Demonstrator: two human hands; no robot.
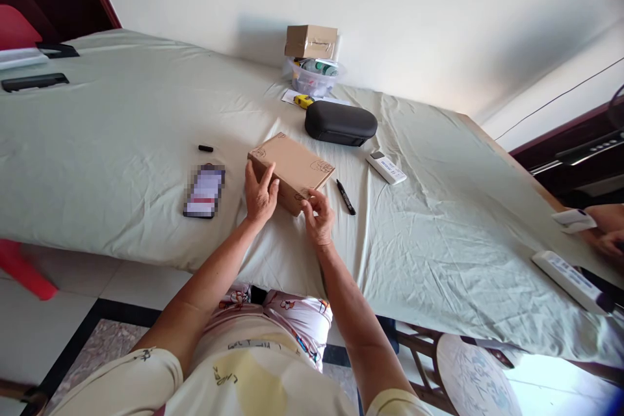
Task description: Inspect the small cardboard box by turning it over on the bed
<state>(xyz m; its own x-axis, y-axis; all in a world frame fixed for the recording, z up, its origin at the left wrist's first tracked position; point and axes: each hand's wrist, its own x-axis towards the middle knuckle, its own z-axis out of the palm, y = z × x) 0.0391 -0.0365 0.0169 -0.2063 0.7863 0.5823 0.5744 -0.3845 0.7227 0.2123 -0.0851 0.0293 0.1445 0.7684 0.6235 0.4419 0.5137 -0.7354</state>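
A brown cardboard box [292, 166] with dark line drawings at its corners rests on the cloth in front of me. My left hand [260, 195] lies against the box's near left side, fingers spread. At the near right corner, my right hand [319, 213] touches the box with thumb and bent fingers close together; whether they pinch its edge is hard to make out. Just right of the box lies a black marker [346, 197], uncapped. Its small black cap [205, 148] appears to be the piece lying above the phone [205, 192], left of the box.
Behind the box sit a black hard case [341, 122], a yellow toy car [303, 101] and a plastic tub [312, 81] topped by another cardboard box [311, 41]. A white device [387, 168] lies to the right. Another person's hand [611, 234] shows at the right edge.
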